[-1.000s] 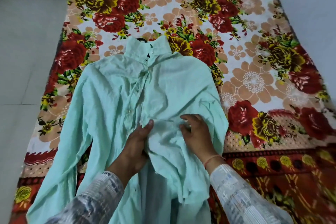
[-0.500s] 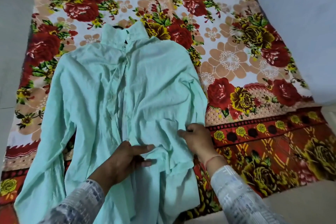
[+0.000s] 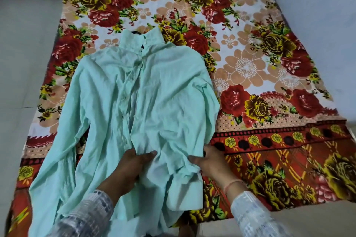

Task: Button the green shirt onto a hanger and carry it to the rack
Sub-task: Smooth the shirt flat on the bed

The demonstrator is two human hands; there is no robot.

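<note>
The pale green shirt [image 3: 123, 106] lies front-up on the floral blanket [image 3: 250, 67], collar pointing away from me. A dark bit of the hanger [image 3: 137, 32] peeks out above the collar; the rest is hidden inside the shirt. The button placket runs down the middle. My left hand [image 3: 133, 165] pinches the placket fabric low on the shirt front. My right hand [image 3: 210, 161] grips the bunched cloth at the right edge, beside the folded-over right sleeve cuff. The left sleeve trails down toward me at the lower left.
The blanket covers a bed or mat, with pale tiled floor [image 3: 23, 67] on the left and a light wall or floor [image 3: 316, 5] on the right. The blanket's near edge ends close to my arms. No rack is in view.
Both hands have slid down the shirt front toward the hem, and the lower right cloth is more bunched. The camera view has shifted back and forth, showing more of the blanket's near edge.
</note>
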